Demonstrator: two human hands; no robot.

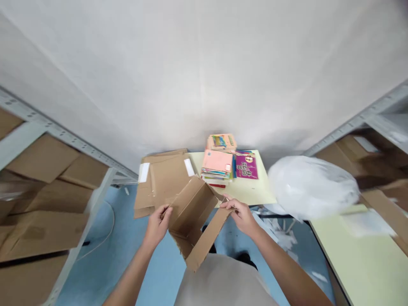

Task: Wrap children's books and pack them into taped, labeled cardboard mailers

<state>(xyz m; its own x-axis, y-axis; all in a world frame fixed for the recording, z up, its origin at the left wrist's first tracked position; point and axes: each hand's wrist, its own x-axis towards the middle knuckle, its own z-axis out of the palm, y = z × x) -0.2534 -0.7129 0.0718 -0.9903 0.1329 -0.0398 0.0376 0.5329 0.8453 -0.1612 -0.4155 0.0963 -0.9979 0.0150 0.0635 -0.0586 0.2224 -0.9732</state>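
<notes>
A brown cardboard box (198, 216) is held tilted in front of my body, its open side showing the inside. My left hand (159, 224) is closed on its left edge, thumb on top. On the other side, my right hand (239, 213) pinches the far right corner by a torn-looking flap. Beyond the box, a stack of books (217, 163) with a pink cover on top stands on a small pale table (248, 192). A purple book (246, 165) lies beside that stack. Flattened cardboard (168, 176) rests at the table's left end.
Shelving with cardboard boxes (54, 231) rises on the left, and more boxes (360, 157) sit on shelves at right. A white plastic bag (312, 187) bulges by a pale worktop (366, 255). Paper scraps (283, 238) litter the blue floor. A white wall (197, 76) closes off the back.
</notes>
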